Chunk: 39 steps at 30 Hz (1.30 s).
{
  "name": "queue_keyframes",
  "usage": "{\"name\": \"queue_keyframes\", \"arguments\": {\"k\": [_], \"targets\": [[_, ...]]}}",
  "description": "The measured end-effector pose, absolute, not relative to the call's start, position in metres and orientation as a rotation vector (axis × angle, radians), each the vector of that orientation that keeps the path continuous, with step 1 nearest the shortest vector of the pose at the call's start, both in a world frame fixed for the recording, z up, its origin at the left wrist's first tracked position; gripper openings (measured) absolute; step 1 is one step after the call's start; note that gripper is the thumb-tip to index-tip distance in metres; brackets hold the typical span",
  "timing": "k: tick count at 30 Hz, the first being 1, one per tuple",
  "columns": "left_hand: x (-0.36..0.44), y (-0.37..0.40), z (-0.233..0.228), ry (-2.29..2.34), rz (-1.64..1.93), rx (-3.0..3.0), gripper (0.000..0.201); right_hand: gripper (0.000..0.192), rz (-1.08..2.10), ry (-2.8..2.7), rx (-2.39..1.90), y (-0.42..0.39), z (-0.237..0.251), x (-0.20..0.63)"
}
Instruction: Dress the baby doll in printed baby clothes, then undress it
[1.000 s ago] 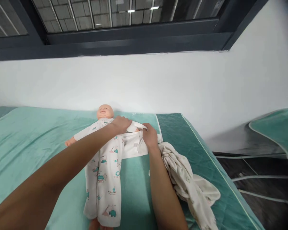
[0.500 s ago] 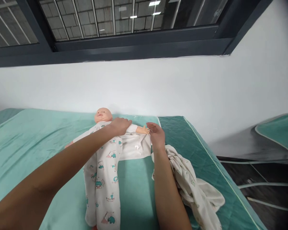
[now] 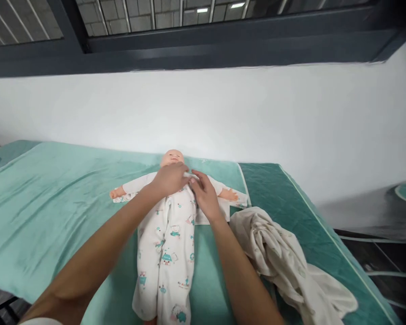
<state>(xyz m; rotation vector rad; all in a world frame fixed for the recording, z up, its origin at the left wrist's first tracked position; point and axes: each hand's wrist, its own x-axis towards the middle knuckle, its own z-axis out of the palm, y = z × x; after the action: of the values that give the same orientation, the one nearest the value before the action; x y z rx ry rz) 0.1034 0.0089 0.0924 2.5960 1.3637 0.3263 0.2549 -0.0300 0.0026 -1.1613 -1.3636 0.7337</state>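
Note:
A baby doll (image 3: 172, 157) lies on its back on the green bed cover, head toward the wall and arms spread. White footed pyjamas (image 3: 167, 257) with small teal prints cover its legs and middle. At the upper chest, my left hand (image 3: 172, 178) is closed on the cloth of the pyjamas near the neckline. My right hand (image 3: 205, 194) is beside it, fingers bent and apart, thumb and forefinger at the same cloth. A white cloth part (image 3: 209, 215) lies flat under the doll's side. The fingertips partly hide the neckline.
A crumpled cream cloth (image 3: 274, 243) is heaped right of my right forearm, on the darker green quilted cover (image 3: 274, 189). A white wall (image 3: 203, 113) and a dark window frame (image 3: 203, 47) stand behind the bed. The bed's right edge slopes toward a dark floor (image 3: 382, 257).
My right hand has moved left from the doll's hand to its chest, beside my left hand. A printed sleeve now lies spread under the doll's arm. The view has shifted.

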Motion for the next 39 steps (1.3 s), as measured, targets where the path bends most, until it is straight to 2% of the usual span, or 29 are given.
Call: {"name": "queue_keyframes", "arguments": {"k": [3, 7, 14, 17, 22, 26, 33, 39], "targets": [[0.054, -0.008, 0.066, 1.384, 0.881, 2.232, 0.030, 0.043, 0.805, -1.499, -1.081, -0.034, 0.001, 0.238], [0.027, -0.023, 0.028, 1.309, 1.153, 1.862, 0.034, 0.051, 0.886, -1.493, -1.116, -0.034, 0.000, 0.235], [0.028, -0.024, 0.021, 1.248, 1.159, 1.883, 0.024, 0.043, 0.945, -1.505, -1.133, -0.040, 0.007, 0.237], [0.028, -0.029, 0.021, 1.259, 1.244, 2.030, 0.015, 0.040, 0.803, -1.573, -1.162, -0.045, 0.011, 0.233], [0.027, -0.032, 0.017, 1.290, 1.270, 2.369, 0.021, 0.032, 0.497, -1.726, -1.153, -0.051, 0.016, 0.223], [0.021, -0.029, 0.014, 1.276, 1.226, 2.491, 0.026, 0.038, 0.360, -1.752, -1.200, -0.072, 0.014, 0.225], [0.011, -0.029, 0.005, 1.314, 1.148, 2.499, 0.021, 0.034, 0.508, -1.642, -1.217, -0.130, -0.012, 0.251], [0.007, -0.036, -0.003, 1.381, 1.266, 2.249, 0.019, 0.037, 0.670, -1.555, -1.292, -0.132, -0.019, 0.248]]}}
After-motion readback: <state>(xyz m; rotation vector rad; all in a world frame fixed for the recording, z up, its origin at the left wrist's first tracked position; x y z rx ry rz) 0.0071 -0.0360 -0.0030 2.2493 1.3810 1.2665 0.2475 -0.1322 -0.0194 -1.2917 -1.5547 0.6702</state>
